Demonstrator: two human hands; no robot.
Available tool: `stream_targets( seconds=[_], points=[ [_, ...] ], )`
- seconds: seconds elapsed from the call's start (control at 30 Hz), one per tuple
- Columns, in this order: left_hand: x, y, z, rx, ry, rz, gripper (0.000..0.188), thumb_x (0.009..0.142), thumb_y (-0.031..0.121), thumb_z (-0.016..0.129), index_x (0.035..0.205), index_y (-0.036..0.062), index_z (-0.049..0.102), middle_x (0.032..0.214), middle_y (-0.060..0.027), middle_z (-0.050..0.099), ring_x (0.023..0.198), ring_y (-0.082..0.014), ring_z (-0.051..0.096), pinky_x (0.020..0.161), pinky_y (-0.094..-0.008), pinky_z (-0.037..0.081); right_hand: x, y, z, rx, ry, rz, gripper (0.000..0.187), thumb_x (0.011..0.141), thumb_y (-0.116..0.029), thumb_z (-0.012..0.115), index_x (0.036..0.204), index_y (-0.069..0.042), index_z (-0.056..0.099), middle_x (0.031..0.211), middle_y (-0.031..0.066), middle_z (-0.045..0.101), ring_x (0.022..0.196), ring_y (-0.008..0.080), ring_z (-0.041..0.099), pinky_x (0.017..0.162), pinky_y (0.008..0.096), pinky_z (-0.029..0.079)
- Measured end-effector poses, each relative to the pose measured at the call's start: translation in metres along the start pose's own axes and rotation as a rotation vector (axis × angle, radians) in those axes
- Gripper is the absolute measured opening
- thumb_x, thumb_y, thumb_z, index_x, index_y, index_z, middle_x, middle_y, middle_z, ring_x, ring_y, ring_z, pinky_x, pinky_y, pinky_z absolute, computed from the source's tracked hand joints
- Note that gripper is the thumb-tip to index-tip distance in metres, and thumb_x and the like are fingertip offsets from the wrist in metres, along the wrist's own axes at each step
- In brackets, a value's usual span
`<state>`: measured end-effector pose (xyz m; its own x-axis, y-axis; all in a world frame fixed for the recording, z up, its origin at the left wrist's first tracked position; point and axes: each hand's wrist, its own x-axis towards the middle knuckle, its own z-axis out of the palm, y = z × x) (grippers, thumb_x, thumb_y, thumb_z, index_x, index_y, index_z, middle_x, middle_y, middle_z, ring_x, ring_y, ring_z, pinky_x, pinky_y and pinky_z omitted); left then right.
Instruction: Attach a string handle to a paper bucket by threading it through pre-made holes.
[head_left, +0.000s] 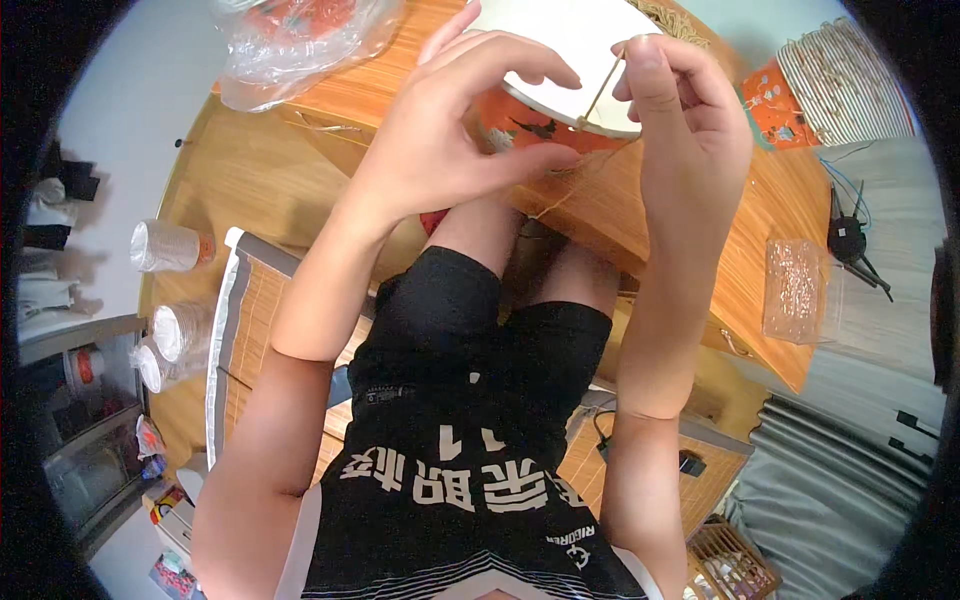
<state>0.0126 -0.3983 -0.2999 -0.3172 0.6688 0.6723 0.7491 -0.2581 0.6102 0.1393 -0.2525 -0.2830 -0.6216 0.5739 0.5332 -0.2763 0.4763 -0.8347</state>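
A paper bucket with a white inside and an orange printed outside sits near the table edge in front of me. Curved about its left side is my left hand, fingers over the opening and thumb apart in front of the outer wall; whether it presses on the bucket I cannot tell. My right hand pinches a thin tan cord between thumb and fingers above the right part of the rim. The cord runs taut down to the near rim, and a thin strand hangs below it.
A bundle of tan cords lies behind the bucket on the wooden table. Nested buckets stand at the far right. A clear plastic bag is at the far left, a clear plastic pack at the right edge. Wrapped stacks stand lower left.
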Motion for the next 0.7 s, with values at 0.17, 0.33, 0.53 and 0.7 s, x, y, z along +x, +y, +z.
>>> stream_targets(
  seconds=[0.17,0.33,0.53,0.7],
  points=[
    [0.018,-0.06,0.033,-0.181,0.259,0.739,0.028,0.072,0.015,0.087,0.096,0.0118,0.074,0.095,-0.0012,0.072,0.102,-0.0194,0.066,0.118,-0.055,0.026,0.0,0.0,0.0,0.037,-0.029,-0.01,0.02,0.1,-0.021,0.065,0.101,-0.001,0.07,0.082,-0.0016,0.063,0.077,0.0047,0.054,0.069,0.0199,0.041],
    [0.014,-0.062,0.035,-0.127,0.274,0.748,0.018,0.074,0.014,0.086,0.088,0.0139,0.076,0.088,0.002,0.072,0.096,-0.0179,0.067,0.117,-0.0548,0.026,0.0,0.001,-0.007,0.079,-0.047,-0.014,0.02,0.1,-0.019,0.064,0.1,0.0,0.069,0.085,-0.0004,0.064,0.078,0.005,0.053,0.07,0.0196,0.041],
    [0.008,-0.064,0.032,-0.102,0.274,0.703,0.016,0.074,0.013,0.086,0.088,0.0152,0.076,0.089,0.003,0.072,0.097,-0.0172,0.067,0.118,-0.0548,0.024,-0.005,-0.007,-0.007,0.044,-0.12,-0.213,0.015,0.1,-0.014,0.064,0.102,0.001,0.068,0.092,0.0014,0.067,0.08,0.006,0.055,0.073,0.0202,0.044],
    [0.005,0.012,0.01,0.113,0.009,-0.063,0.019,0.075,0.01,0.084,0.092,0.0119,0.075,0.09,-0.0002,0.073,0.097,-0.0173,0.067,0.118,-0.0523,0.026,-0.002,0.002,-0.016,0.001,-0.05,-0.141,0.015,0.1,-0.013,0.063,0.104,0.001,0.067,0.095,0.0022,0.068,0.081,0.0068,0.056,0.074,0.0208,0.045]
  ],
)
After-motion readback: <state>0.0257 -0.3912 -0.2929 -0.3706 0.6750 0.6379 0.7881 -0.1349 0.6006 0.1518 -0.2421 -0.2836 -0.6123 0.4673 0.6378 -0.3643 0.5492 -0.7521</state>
